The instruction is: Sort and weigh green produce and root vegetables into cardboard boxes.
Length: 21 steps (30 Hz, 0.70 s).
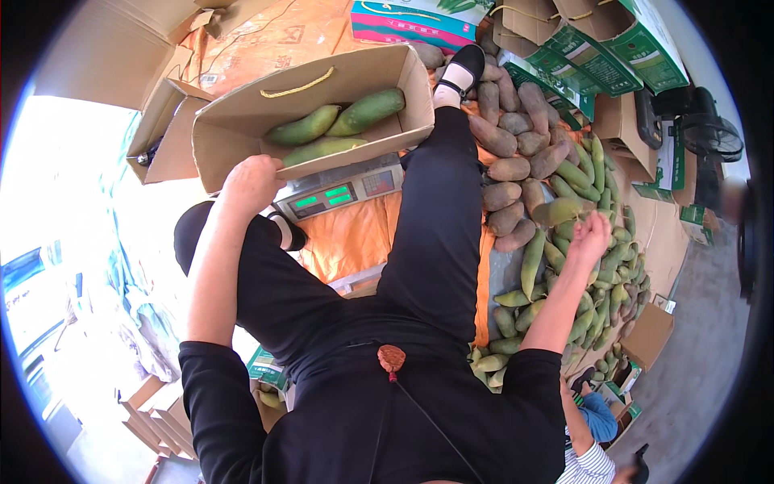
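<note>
A long cardboard box with a yellow rope handle stands on a digital scale. Three green radishes lie inside it. My left hand is closed on the box's near rim, its fingers partly hidden. Off to the right, over the heap of green radishes, my right hand pinches one end of a green radish. That radish is slightly blurred and points left, above the pile.
Dark reddish root vegetables are heaped beyond my right knee. Green cartons stand at the far right, near a black fan. An orange sheet covers the floor. Another person in a striped top is at the lower right.
</note>
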{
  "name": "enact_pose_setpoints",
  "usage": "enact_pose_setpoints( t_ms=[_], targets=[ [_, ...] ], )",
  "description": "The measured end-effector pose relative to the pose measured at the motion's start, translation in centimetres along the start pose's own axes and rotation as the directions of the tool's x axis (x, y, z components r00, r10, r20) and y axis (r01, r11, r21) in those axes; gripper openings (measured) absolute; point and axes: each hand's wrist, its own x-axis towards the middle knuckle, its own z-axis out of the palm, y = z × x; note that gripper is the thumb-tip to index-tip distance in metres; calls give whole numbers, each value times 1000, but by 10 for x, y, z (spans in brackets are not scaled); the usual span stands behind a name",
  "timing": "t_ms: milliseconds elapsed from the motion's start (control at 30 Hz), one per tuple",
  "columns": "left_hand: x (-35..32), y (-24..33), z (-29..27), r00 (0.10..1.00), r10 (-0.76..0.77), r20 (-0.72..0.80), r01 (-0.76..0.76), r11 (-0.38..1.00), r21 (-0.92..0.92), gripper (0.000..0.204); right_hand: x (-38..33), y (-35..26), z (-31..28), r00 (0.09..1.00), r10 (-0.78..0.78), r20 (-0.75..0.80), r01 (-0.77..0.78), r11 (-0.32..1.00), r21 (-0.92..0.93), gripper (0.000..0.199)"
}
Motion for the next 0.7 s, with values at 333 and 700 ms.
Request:
enact_pose_setpoints(
  t_ms=[333, 700],
  targets=[
    [8, 0, -2, 999, 24, 38, -22, 999, -35, 25, -149, -152, 163, 515, -267, 814, 97, 962, 254, 23],
    [1, -9, 2, 999, 31, 5, -31, 999, -28, 24, -253, -29, 347, 169, -66, 983, 270, 963, 18, 24]
  ],
)
